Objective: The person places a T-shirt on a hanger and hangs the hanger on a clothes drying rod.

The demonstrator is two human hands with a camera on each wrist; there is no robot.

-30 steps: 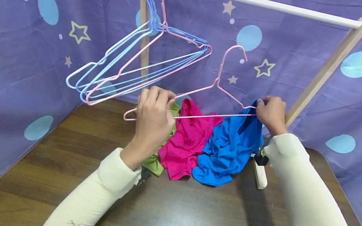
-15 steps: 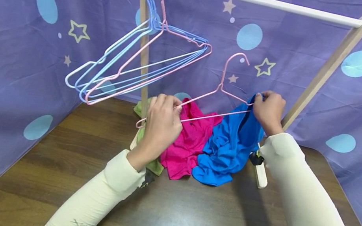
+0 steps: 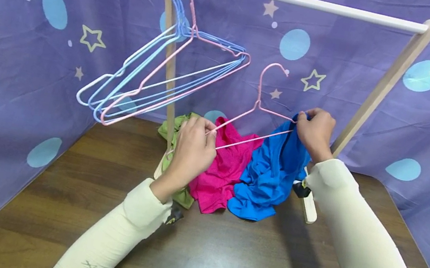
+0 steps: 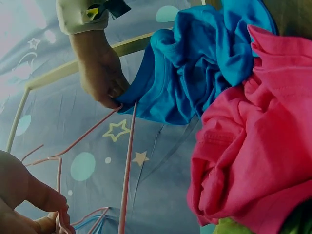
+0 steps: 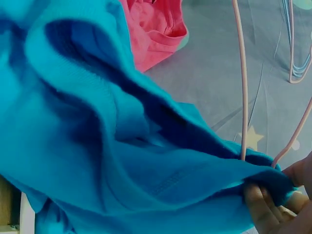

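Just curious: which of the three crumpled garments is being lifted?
The blue garment; the right hand pinches its edge at the pink hanger. Others lie untouched.

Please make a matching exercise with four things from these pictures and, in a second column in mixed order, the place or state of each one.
Things:
1. pink hanger
2. blue shirt
3. green shirt
4. blue hangers

Places or states:
A. hanging on the rail
B. held by both hands
C. pinched at its edge by the right hand
D. lying partly behind the left hand

Pairs: 1-B, 2-C, 3-D, 4-A
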